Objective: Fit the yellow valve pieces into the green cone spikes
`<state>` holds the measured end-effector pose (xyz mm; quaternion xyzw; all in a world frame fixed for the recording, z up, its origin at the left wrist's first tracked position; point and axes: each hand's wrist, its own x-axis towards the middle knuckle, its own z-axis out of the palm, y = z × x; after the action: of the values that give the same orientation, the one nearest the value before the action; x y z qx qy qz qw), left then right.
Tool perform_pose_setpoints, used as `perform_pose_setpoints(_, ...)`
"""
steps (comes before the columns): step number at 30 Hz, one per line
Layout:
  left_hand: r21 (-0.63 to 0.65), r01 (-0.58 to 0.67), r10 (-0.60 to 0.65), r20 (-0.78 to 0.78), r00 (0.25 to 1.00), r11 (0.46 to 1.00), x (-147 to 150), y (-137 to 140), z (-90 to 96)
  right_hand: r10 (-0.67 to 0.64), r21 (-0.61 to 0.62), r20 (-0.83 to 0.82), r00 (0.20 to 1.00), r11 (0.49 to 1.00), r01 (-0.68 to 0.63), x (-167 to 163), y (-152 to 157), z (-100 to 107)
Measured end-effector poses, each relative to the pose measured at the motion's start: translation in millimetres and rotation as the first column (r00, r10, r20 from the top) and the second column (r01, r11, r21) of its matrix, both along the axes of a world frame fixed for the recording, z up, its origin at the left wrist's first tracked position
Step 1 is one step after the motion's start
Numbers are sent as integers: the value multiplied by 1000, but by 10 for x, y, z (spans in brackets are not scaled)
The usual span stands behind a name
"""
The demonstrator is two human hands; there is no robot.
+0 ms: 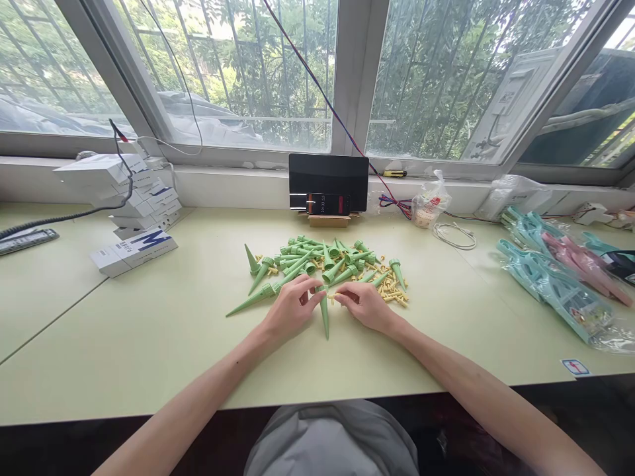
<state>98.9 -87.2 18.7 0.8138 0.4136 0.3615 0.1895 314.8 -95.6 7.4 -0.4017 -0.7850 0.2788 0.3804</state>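
Note:
Between thumb and fingers, my left hand [296,303] pinches a green plastic watering spike [324,318] near its wide top, its tip pointing down toward me. My right hand [364,304] pinches a small yellow plastic valve [332,298] right beside the spike's top; whether the two touch I cannot tell. Just beyond both hands lies a heap of green spikes [302,250], some with ridged caps. Loose yellow valves [394,291] are scattered at the heap's right side.
A phone [328,204] leans against a dark tablet [328,173] at the back. White boxes [143,198] are stacked at the left, with one box [133,251] in front. Bagged teal and pink plastic items [560,277] lie right. A white cable [454,236] lies coiled behind.

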Motion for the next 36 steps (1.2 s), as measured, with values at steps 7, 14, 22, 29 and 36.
perform_pose_setpoints(7, -7, 0, 0, 9, 1000, 1000, 4, -18, 10, 3, 12, 29, 1000, 1000, -3, -2, 14, -18)
perform_pose_setpoints(14, -7, 6, -6, 7, 1000, 1000, 3, -29, 9, 16, 19, 57, 998, 1000, -17, 5, 25, -38)
perform_pose_setpoints(22, 0, 6, -6, -3, 1000, 1000, 8, -17, 25, 13, -35, 8, 1000, 999, -13, -2, -21, 43)
perform_pose_setpoints(29, -3, 20, -20, 4, 1000, 1000, 2, -26, 23, 29, -24, 25, 999, 999, -28, 6, -14, 21)
perform_pose_setpoints(36, 0, 23, -23, 1, 1000, 1000, -3, -32, 14, 33, 0, 84, 996, 999, -33, 16, 10, -25)
